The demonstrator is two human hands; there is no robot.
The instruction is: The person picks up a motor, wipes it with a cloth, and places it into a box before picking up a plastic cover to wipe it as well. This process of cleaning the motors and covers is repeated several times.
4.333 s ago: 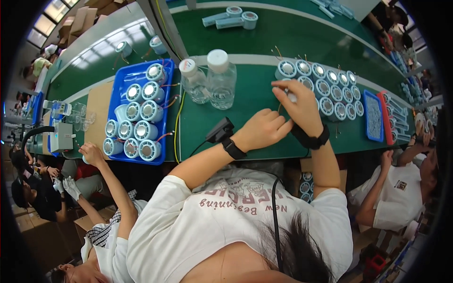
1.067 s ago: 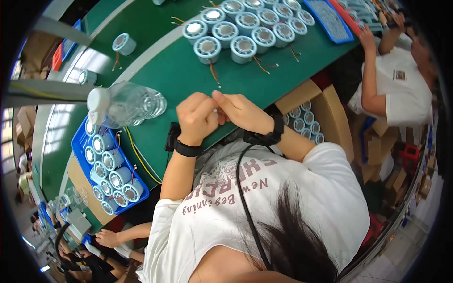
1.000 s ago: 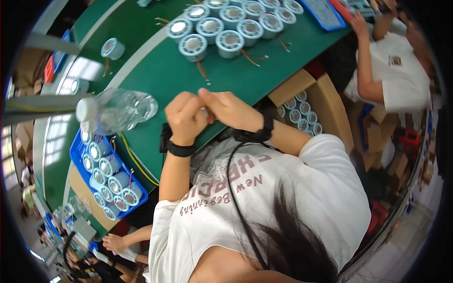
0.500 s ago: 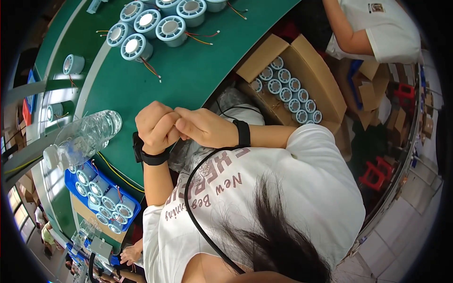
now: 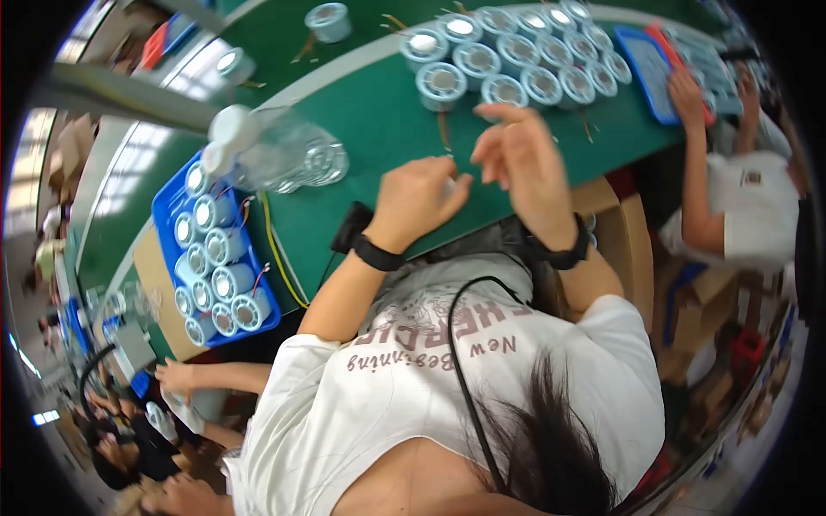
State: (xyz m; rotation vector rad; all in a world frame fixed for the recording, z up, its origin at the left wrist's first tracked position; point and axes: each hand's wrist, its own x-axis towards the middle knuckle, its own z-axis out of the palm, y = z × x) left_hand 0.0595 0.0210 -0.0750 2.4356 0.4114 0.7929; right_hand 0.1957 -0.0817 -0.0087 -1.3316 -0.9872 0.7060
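"Over the near edge of the table (image 5: 383, 129), what do the hands show?"

"The left hand (image 5: 417, 202) has its fingers curled in; a pale spot shows by the thumb, too blurred to tell whether anything is held. The right hand (image 5: 533, 172) hangs with fingers loosely apart, and I see nothing in it."

"And the housings (image 5: 441, 82)?"

"In close rows towards the table's far edge, right of its middle, slotted faces up. The right fingertips overlap the front row from here; I cannot tell whether they touch."

"How would one handle?"

"Stiff, I judge, fairly heavy for its size, smooth enough to slip a little. I'd take it by the side wall. The thin wires (image 5: 445, 133) look fragile: no lifting by those."

"What else is around?"

"Nearest, a box (image 5: 635, 249) below the near edge, and a black device (image 5: 353, 225) beside the left wrist. Further left, a yellow cable (image 5: 275, 249) runs to the near edge beside a tray (image 5: 268, 323) of more housings. At the table's right end are a blue bin (image 5: 638, 76) and a red bin (image 5: 664, 50), a co-worker's hand (image 5: 687, 99) by them. Beyond the far edge's pale strip (image 5: 335, 77), two stray housings (image 5: 329, 21)."

"Obstacles?"

"The bottles (image 5: 292, 150), between left hand and tray. Among the rows, tight spacing probably leaves fingers little room."
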